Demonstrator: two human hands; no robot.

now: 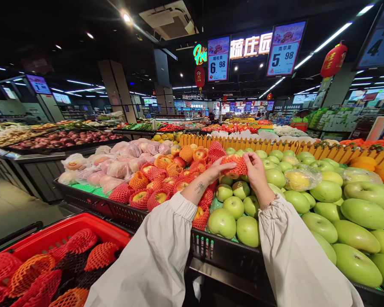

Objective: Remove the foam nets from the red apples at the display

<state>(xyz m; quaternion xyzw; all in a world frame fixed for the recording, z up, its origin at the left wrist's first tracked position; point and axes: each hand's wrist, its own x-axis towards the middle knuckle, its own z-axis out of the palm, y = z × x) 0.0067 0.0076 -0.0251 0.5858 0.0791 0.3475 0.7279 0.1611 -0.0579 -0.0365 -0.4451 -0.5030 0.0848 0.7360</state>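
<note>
A red apple (233,165) in a red foam net is held up between my two hands, over the green apples (234,207). My left hand (216,170) grips its left side, with the fingers partly behind it. Fingers of my right hand (255,171) pinch the net at the right end. Red apples in red and orange foam nets (161,197) are heaped just left of my left wrist. Green apples without nets lie below and to the right of my right hand.
A red basket (115,232) with several loose red, orange and black foam nets (35,273) stands at lower left. Wrapped pale fruit (110,164) fills the crate's left end. Yellow fencing (275,146) runs behind the apples. Price screens (218,59) hang overhead.
</note>
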